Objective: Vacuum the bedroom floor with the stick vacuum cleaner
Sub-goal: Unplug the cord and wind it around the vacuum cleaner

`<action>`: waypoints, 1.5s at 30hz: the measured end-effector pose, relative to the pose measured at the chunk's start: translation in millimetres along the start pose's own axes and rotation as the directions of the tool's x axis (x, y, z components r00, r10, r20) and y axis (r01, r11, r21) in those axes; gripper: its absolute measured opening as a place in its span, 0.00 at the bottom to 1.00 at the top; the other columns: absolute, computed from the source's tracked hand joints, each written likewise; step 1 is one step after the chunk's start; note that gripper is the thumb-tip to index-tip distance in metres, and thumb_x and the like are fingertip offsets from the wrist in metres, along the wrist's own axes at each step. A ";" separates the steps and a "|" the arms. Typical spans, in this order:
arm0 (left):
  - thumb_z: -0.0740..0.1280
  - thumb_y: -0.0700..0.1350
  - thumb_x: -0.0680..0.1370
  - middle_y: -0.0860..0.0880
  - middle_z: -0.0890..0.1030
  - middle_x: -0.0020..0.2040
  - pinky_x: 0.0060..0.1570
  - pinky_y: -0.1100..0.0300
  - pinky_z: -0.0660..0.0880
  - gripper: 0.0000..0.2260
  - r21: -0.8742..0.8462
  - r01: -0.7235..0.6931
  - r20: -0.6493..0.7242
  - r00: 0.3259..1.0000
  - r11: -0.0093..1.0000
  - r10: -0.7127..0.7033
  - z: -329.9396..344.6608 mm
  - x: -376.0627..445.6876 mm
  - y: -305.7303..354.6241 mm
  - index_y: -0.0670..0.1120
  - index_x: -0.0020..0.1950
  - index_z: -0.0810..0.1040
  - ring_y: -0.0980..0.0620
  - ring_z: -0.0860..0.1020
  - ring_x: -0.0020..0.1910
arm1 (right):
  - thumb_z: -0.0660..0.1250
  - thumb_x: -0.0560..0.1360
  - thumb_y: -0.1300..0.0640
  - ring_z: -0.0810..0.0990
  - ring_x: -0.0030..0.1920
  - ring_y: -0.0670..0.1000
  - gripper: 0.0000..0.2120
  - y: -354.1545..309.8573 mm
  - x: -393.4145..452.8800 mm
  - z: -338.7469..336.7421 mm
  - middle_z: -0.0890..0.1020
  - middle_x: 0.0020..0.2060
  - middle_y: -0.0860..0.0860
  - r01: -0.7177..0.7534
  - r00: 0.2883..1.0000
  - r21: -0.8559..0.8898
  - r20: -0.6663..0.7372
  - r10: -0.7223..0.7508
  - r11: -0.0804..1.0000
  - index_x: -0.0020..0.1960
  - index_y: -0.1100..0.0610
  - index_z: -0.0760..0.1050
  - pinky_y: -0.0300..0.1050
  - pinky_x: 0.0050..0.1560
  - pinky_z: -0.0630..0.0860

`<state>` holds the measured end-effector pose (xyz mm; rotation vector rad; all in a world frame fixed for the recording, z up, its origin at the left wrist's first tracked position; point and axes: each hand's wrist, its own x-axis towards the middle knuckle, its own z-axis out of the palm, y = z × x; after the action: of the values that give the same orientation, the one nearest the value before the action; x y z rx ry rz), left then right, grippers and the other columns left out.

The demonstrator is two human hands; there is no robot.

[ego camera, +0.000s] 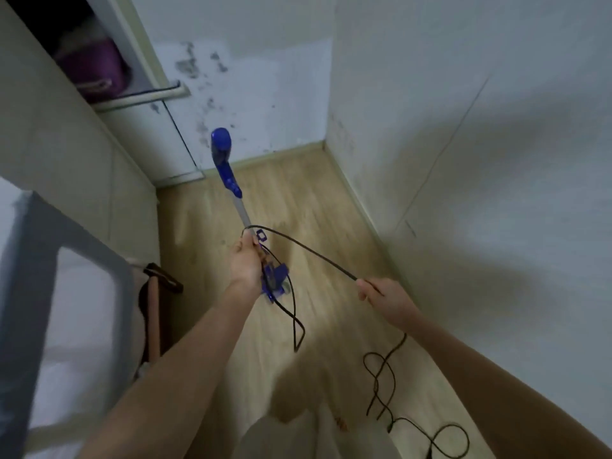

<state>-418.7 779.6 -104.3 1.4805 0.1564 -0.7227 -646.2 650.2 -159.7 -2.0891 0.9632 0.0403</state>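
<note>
Left hand [246,265] covers part of the vacuum [228,180] tube and body; its fingers are out of sight behind the tube. Cord [308,248] vanishes inside the right hand [385,298] and runs off the bottom edge. Purple bag [94,66] in the open closet [109,44] is blurred and partly hidden. Bed frame [23,293] is cut by the left edge. Motion blur smears the floor [298,200] details.

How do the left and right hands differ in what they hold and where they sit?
The left hand grips the stick vacuum at its tube; the right hand pinches only the black cord. The left hand sits higher and farther forward in the frame, the right lower, nearer the wall. Both are bare, and the cord runs between them.
</note>
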 end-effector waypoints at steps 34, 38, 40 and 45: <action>0.53 0.47 0.84 0.51 0.79 0.33 0.43 0.61 0.74 0.17 0.400 -0.572 0.653 0.726 0.716 0.215 -61.0 -95.1 29.6 0.45 0.42 0.75 0.55 0.78 0.35 | 0.57 0.83 0.52 0.72 0.27 0.35 0.20 -221.7 -93.0 -25.7 0.70 0.20 0.36 0.418 0.818 -0.413 0.558 -0.138 0.809 0.39 0.62 0.77 0.32 0.38 0.64; 0.53 0.48 0.84 0.51 0.72 0.29 0.36 0.61 0.71 0.16 0.414 -0.634 0.707 0.676 0.653 0.208 -66.0 -101.3 22.7 0.46 0.40 0.73 0.54 0.71 0.29 | 0.63 0.81 0.52 0.69 0.21 0.42 0.20 -204.0 -84.7 -35.5 0.71 0.17 0.42 0.471 0.817 -0.262 0.490 -0.305 0.842 0.32 0.59 0.77 0.30 0.30 0.64; 0.54 0.49 0.84 0.52 0.70 0.30 0.35 0.62 0.67 0.16 0.466 -0.646 0.678 0.700 0.605 0.225 -66.2 -95.8 26.7 0.47 0.39 0.73 0.56 0.68 0.30 | 0.65 0.80 0.54 0.66 0.22 0.42 0.19 -197.9 -81.0 -40.2 0.70 0.21 0.45 0.522 0.812 -0.224 0.425 -0.400 0.823 0.34 0.63 0.77 0.31 0.29 0.63; 0.54 0.48 0.84 0.50 0.68 0.31 0.32 0.64 0.65 0.16 0.588 -0.508 0.565 0.815 0.630 0.130 -91.9 -66.3 35.2 0.45 0.39 0.71 0.55 0.66 0.28 | 0.68 0.77 0.60 0.67 0.23 0.40 0.13 -170.5 -71.3 -70.6 0.69 0.23 0.44 0.434 0.889 -0.137 0.229 -0.398 0.891 0.36 0.65 0.78 0.30 0.30 0.64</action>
<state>-421.8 885.8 -51.5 1.9428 -0.8816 -0.8623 -606.5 709.7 24.7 -2.3730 0.3874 0.1135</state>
